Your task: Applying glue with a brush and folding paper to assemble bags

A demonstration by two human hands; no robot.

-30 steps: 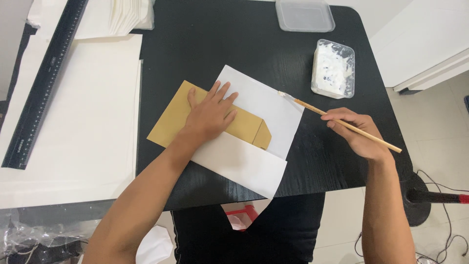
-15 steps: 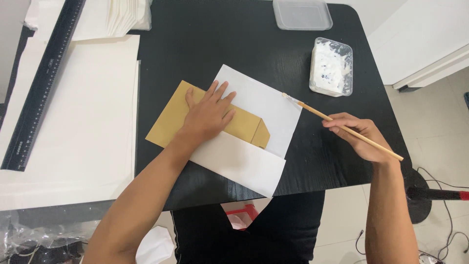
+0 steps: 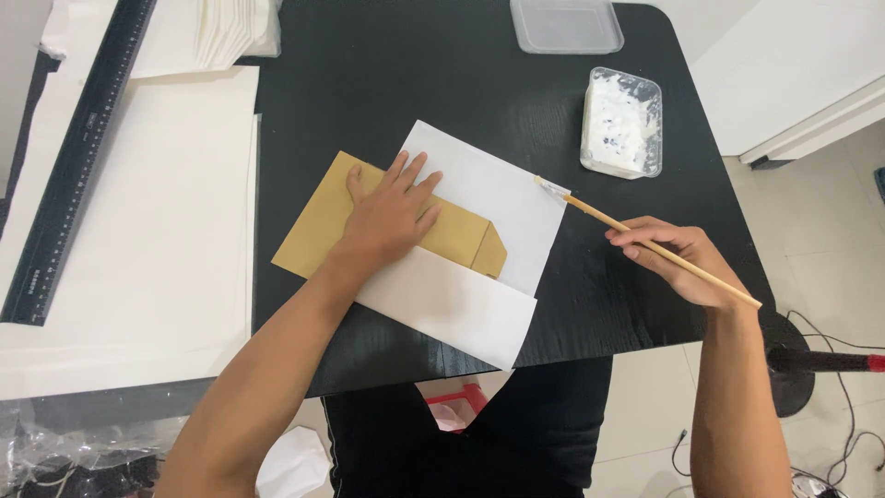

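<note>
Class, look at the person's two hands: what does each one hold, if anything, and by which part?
The right hand holds a thin wooden brush around mid-handle. The left hand grips nothing; it lies flat on the brown envelope.

Brown paper envelope (image 3: 461,240): one. White paper sheet (image 3: 489,184): one under it. Wooden-handled brush (image 3: 645,242): one. Clear plastic tub of white paste (image 3: 623,122): one. Clear plastic lid (image 3: 565,23): one. Long black ruler (image 3: 78,157): one. Hands: two, left hand (image 3: 387,214) and right hand (image 3: 687,263).
</note>
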